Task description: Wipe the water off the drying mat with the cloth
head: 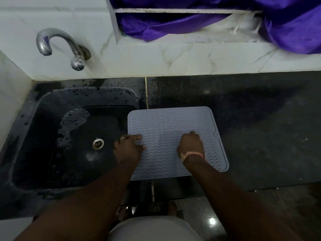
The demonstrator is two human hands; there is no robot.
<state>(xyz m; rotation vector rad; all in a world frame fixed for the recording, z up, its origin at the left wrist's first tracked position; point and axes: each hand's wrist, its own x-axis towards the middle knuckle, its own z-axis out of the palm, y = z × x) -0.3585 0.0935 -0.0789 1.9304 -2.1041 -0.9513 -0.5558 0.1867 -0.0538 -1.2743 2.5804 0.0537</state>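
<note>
The pale grey drying mat (173,126), ribbed with wavy lines, lies flat on the dark counter, and its left edge overhangs the sink. My left hand (127,148) holds that left edge, with the fingers curled over the top of the mat. My right hand (190,145) rests on the mat right of its middle, knuckles up and fingers curled under. Nothing shows in that hand. No cloth is visible anywhere on the counter or the mat.
The black sink (43,136), with a drain (98,144) and some foam, is to the left. A chrome tap (59,46) juts from the tiled wall. Dark counter (260,119) stretches to the right. Purple fabric (286,28) hangs at the window ledge behind.
</note>
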